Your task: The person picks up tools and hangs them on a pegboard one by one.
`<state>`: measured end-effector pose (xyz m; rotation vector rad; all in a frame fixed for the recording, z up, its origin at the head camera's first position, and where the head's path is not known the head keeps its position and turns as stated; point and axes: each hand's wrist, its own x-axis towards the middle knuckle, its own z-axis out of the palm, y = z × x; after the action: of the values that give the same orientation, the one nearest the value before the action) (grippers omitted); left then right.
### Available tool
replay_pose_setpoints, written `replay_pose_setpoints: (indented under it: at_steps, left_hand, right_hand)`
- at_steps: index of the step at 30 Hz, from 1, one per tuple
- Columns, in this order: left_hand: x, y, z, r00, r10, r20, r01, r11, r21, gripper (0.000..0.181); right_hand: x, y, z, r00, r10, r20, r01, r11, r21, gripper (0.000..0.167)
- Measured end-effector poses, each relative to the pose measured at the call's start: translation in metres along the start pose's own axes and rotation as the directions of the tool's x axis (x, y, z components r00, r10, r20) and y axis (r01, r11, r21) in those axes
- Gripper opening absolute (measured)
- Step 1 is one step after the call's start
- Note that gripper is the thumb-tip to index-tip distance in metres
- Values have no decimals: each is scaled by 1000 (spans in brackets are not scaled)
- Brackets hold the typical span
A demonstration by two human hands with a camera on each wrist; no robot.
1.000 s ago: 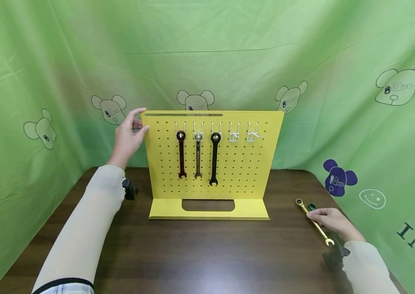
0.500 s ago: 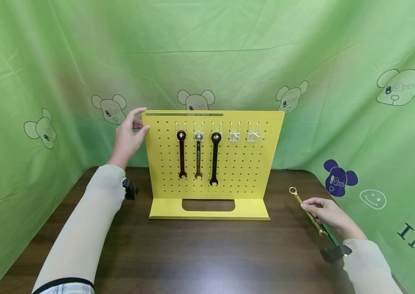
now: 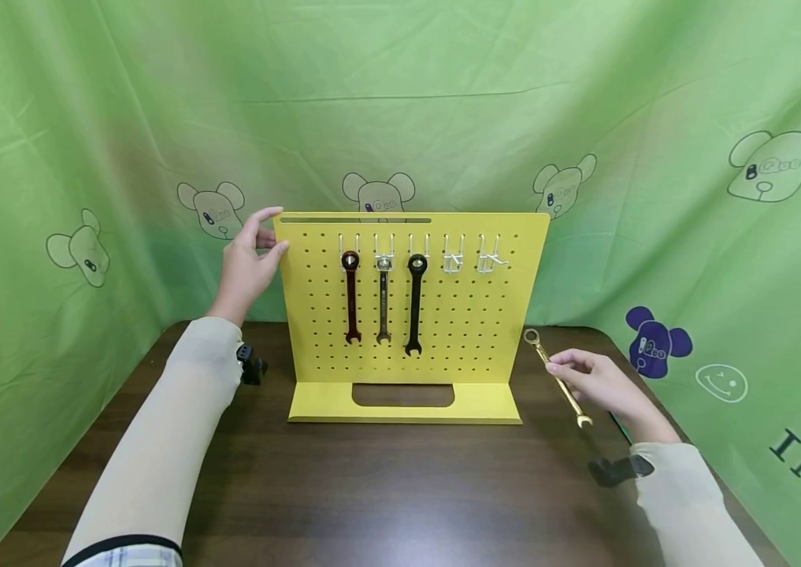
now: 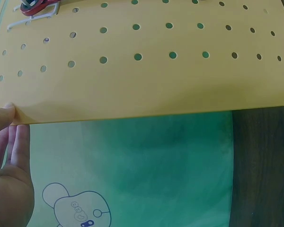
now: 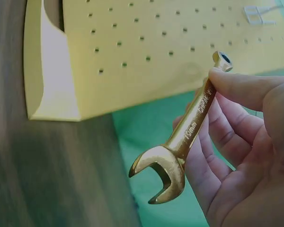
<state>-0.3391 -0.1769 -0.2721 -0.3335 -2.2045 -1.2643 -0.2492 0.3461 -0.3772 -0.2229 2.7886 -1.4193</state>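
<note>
A gold combination wrench (image 3: 561,384) is pinched between the thumb and fingers of my right hand (image 3: 595,383), raised just right of the yellow pegboard (image 3: 471,331). In the right wrist view its open end (image 5: 163,172) points toward the camera, and the ring end lies beyond the thumb. My left hand (image 3: 247,264) grips the pegboard's upper left edge, thumb in front and fingers behind. On the board's hooks hang a dark red wrench (image 3: 351,303), a silver wrench (image 3: 383,303) and a black wrench (image 3: 415,307). Two white hooks (image 3: 491,256) to their right carry nothing.
A thin green piece (image 3: 620,427) shows on the brown table (image 3: 400,488) beneath my right wrist, mostly hidden. The pegboard's base (image 3: 322,402) stands on the table. A green curtain (image 3: 443,102) with printed bear heads encloses the back and sides.
My right hand has lifted the gold wrench off the right side of the table and carried it left toward the pegboard. The left hand keeps its place on the board's edge.
</note>
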Motion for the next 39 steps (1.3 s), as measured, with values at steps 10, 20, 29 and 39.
replay_pose_setpoints:
  at_steps: [10, 20, 29, 39]
  left_hand:
    - [-1, 2, 1, 1000, -5, 7, 5, 1000, -4, 55]
    - [-1, 1, 0, 1000, -5, 1, 5, 1000, -4, 54]
    - [-1, 1, -1, 1000, 6, -7, -6, 1000, -5, 54]
    - [-2, 1, -1, 1000, -5, 5, 5, 1000, 1, 55]
  right_hand:
    - [21, -36, 21, 995, -92, 25, 90, 994, 69, 38]
    - [36, -82, 40, 991, -132, -13, 132, 985, 113, 41]
    - [47, -114, 47, 983, -180, -40, 185, 951, 249, 47]
    - [61, -114, 58, 982, -184, -43, 188, 939, 288, 41]
